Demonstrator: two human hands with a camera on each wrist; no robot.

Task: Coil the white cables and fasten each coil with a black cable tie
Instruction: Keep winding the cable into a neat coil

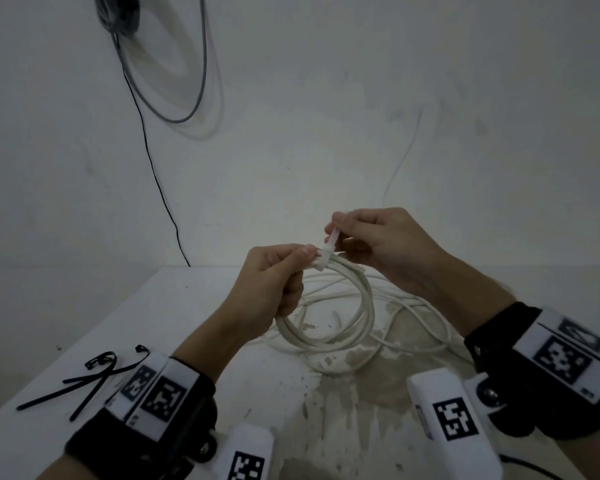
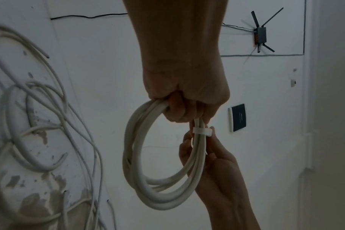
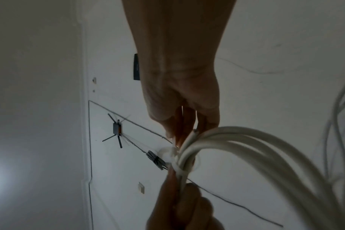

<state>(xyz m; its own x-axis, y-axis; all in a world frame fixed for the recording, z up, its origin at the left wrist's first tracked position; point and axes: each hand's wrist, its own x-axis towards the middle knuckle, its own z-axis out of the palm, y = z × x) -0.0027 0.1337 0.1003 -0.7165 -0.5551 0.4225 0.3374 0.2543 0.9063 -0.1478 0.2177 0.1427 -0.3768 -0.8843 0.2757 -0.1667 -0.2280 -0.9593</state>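
Observation:
A coil of white cable (image 1: 329, 341) hangs above the white table (image 1: 174, 306). My left hand (image 1: 284, 271) grips the coil (image 2: 140, 179) at its top, fingers curled round the strands. A white tie (image 1: 329, 247) is looped round the bundle beside that hand. My right hand (image 1: 354, 233) pinches the tie's upright tail. In the left wrist view the tie (image 2: 202, 131) circles the strands just below my left hand (image 2: 187, 96), with my right hand (image 2: 217, 171) behind. The right wrist view has my right hand (image 3: 183, 101) at the tie (image 3: 179, 171). Black cable ties (image 1: 94, 379) lie at the table's front left.
Loose white cables (image 1: 413, 327) sprawl on the worn tabletop under and right of the coil. A grey cable loop (image 1: 187, 98) and a thin black wire (image 1: 153, 174) hang on the wall behind. The table's left edge runs diagonally near the black ties.

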